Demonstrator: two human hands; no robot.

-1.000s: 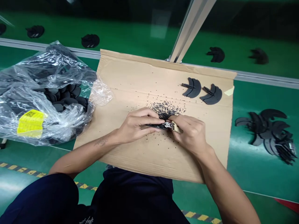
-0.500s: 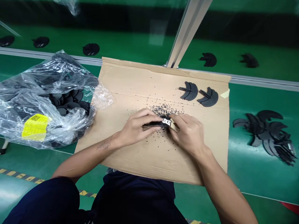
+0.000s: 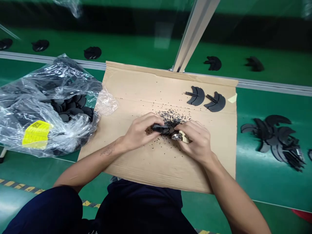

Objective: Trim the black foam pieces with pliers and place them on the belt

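Glossy green bench top (image 3: 263,182) carries a flat sheet of brown corrugated cardboard (image 3: 146,84), speckled with fine black shavings (image 3: 170,115). Over its middle, the left hand (image 3: 140,130) pinches a thin black curved plastic piece (image 3: 161,128), fingers closed on it. The right hand (image 3: 196,141) grips a small shiny metal cutter with pale handle (image 3: 179,136), its tip against that piece. Two matte black fan-shaped pieces (image 3: 196,96) lie side by side farther back. A crinkled clear plastic bag (image 3: 48,104) of similar pieces sits left.
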